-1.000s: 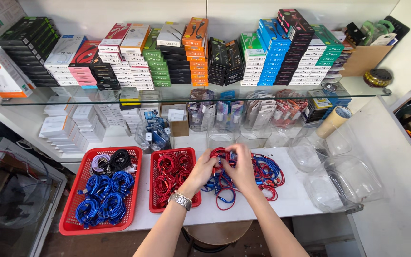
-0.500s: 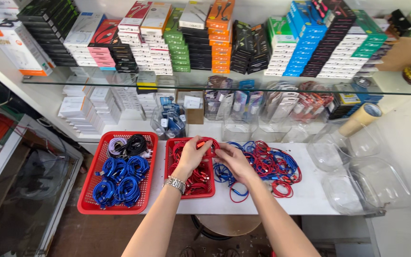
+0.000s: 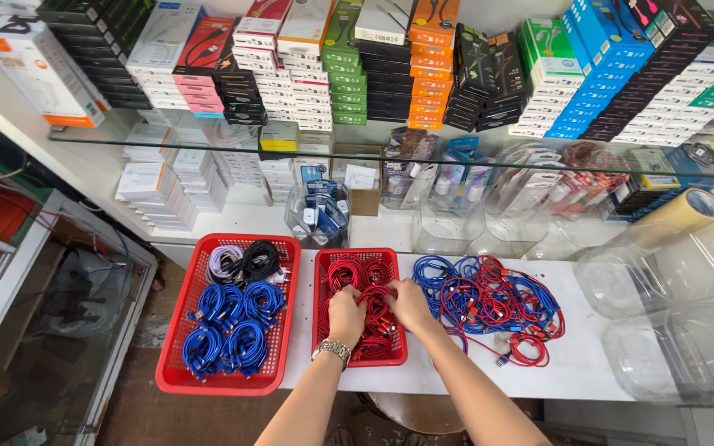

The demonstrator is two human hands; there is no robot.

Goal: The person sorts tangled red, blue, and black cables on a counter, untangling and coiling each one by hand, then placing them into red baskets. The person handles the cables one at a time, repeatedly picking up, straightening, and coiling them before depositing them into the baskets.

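Observation:
Both hands rest inside a small red basket (image 3: 320,272) filled with coiled red cables (image 3: 363,277). My left hand (image 3: 346,312), with a metal watch on its wrist, presses on the coils at the basket's middle. My right hand (image 3: 409,302) touches the red coils near the basket's right side. Whether either hand grips a coil is hard to tell. To the right on the white counter lies a tangled pile of blue and red cables (image 3: 489,301).
A larger red basket (image 3: 177,372) at the left holds blue, black and white coiled cables. Clear plastic jars (image 3: 671,347) stand at the right, a tape roll (image 3: 678,216) behind them. A glass shelf (image 3: 167,149) above carries stacked product boxes.
Both hands moved left from the mixed cable pile to the small red basket, carrying a red cable coil there. The camera view shifted closer and leftward.

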